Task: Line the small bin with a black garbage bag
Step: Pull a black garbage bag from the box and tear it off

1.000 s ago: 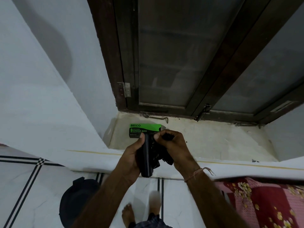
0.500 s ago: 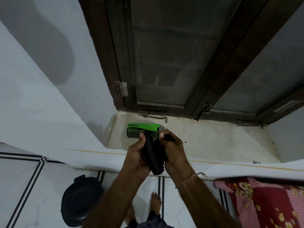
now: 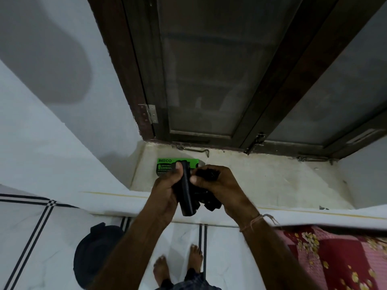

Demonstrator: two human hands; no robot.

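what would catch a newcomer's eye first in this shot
Dead centre, the left hand grips a roll of black garbage bags while the right hand holds its loose end. Behind them, a bright green box sits on the windowsill; the black bin stands on the floor, lower left.

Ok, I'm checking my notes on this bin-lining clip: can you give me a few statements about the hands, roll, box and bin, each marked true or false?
1. The left hand grips the black roll of garbage bags. True.
2. The green cardboard box lies on the floor beside the bin. False: it lies on the pale window sill, behind the hands.
3. The right hand pinches the loose black bag plastic beside the roll. True.
4. The small black round bin stands on the sill. False: it stands on the white tiled floor, to the person's left.
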